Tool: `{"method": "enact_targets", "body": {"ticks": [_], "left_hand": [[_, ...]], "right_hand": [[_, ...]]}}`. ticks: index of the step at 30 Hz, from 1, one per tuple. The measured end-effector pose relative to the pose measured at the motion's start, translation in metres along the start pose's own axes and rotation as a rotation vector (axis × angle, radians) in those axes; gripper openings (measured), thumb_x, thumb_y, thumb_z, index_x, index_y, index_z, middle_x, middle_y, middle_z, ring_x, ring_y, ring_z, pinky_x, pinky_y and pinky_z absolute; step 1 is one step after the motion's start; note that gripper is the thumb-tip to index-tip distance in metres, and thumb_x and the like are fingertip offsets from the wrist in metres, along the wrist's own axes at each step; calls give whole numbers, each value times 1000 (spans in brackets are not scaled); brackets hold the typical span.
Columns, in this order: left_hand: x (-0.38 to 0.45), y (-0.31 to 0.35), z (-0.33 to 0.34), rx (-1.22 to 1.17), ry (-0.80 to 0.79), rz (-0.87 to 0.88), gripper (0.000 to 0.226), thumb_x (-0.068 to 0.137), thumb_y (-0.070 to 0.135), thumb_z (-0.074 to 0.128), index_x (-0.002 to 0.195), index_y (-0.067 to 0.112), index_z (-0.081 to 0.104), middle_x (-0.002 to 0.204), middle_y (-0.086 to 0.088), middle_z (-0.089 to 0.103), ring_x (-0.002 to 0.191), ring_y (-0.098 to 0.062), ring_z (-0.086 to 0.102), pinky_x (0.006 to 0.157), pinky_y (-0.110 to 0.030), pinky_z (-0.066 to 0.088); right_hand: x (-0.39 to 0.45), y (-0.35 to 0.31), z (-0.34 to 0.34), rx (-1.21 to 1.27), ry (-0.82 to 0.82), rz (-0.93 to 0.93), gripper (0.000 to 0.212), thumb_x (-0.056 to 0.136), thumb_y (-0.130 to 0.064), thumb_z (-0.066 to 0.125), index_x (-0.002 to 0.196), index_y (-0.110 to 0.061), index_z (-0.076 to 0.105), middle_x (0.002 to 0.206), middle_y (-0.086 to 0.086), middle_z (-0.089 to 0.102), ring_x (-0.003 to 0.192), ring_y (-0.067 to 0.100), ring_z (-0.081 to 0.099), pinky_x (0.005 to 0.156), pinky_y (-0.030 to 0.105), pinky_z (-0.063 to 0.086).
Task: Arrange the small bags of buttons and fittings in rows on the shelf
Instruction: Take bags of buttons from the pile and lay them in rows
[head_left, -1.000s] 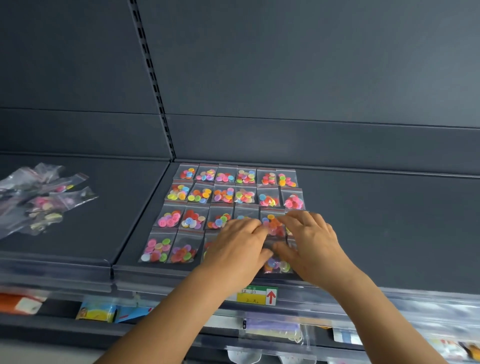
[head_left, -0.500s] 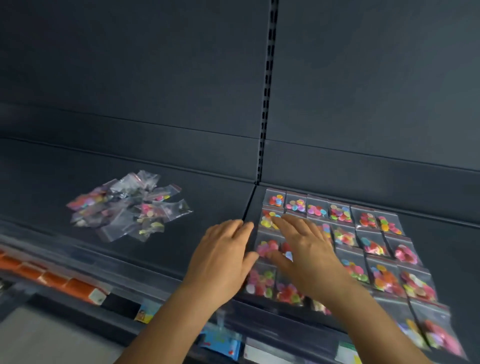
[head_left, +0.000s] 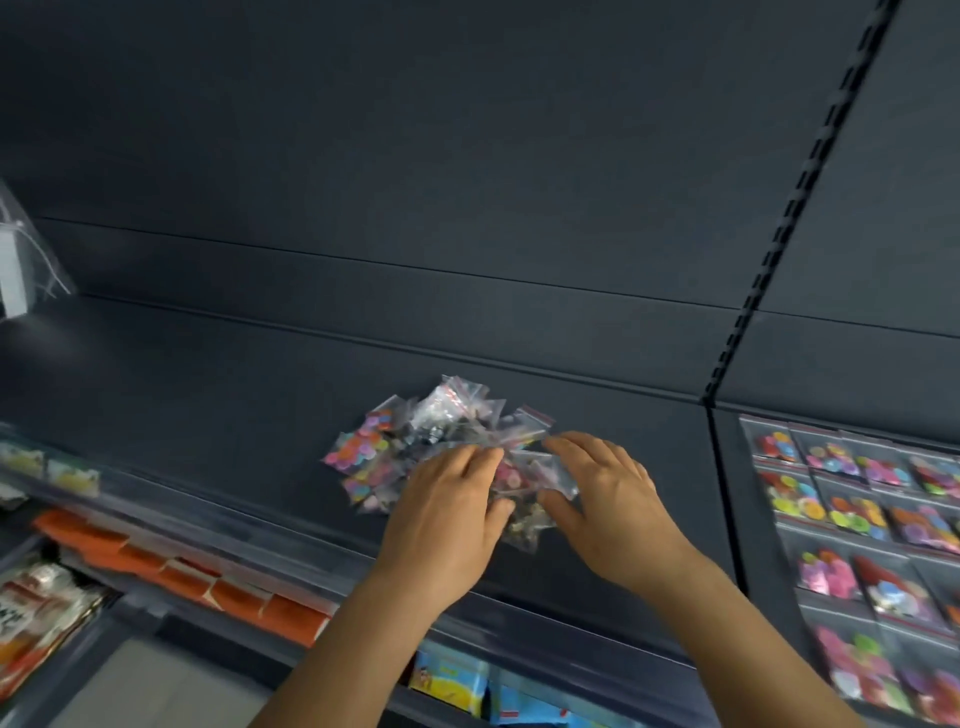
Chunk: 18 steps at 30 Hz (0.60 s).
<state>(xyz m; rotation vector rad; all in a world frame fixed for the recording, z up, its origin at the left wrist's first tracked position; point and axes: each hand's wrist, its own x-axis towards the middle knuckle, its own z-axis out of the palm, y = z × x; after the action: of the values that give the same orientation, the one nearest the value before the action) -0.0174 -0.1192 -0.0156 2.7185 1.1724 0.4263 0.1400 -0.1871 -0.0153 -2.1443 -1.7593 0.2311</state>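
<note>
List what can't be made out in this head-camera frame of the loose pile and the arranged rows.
- Pile of loose bags: motion blur hides how many there are.
- Near side of the pile: covered by the left hand and right hand; whether either has a grip on a bag is unclear.
- Arranged rows: cut off by the right edge.
- Packages below the shelf: blurred, labels unreadable.

Left hand (head_left: 449, 512): bare, no glove, ring or watch showing.
Right hand (head_left: 610, 501): bare, likewise unadorned.
Forearms: both uncovered, no sleeve reaching into view.
</note>
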Motion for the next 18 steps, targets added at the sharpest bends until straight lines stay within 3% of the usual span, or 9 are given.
{"method": "enact_targets", "body": {"ticks": [7, 13, 18], "left_hand": [[8, -80, -8, -10, 3, -170, 53, 100, 36, 38, 148, 20, 26, 151, 3, 32, 138, -16, 30, 113, -28, 24], [18, -129, 1, -5, -14, -356, 49, 100, 35, 35, 146, 20, 30, 142, 0, 43, 129, -19, 39, 108, -32, 33], [26, -149, 5, -42, -46, -447, 54, 99, 34, 42, 148, 17, 26, 147, -3, 39, 134, -23, 33, 110, -33, 30]], "right_hand": [[49, -53, 23, 11, -45, -89, 52, 96, -34, 46, 145, -26, 29, 151, -8, 30, 140, 16, 24, 116, 35, 19], [107, -89, 44, -18, -95, -187, 48, 97, -32, 44, 143, -27, 34, 148, -7, 35, 138, 17, 26, 115, 33, 16], [148, -104, 61, -97, -178, -127, 55, 97, -41, 40, 147, -22, 27, 149, 0, 36, 139, 22, 24, 117, 38, 14]]}}
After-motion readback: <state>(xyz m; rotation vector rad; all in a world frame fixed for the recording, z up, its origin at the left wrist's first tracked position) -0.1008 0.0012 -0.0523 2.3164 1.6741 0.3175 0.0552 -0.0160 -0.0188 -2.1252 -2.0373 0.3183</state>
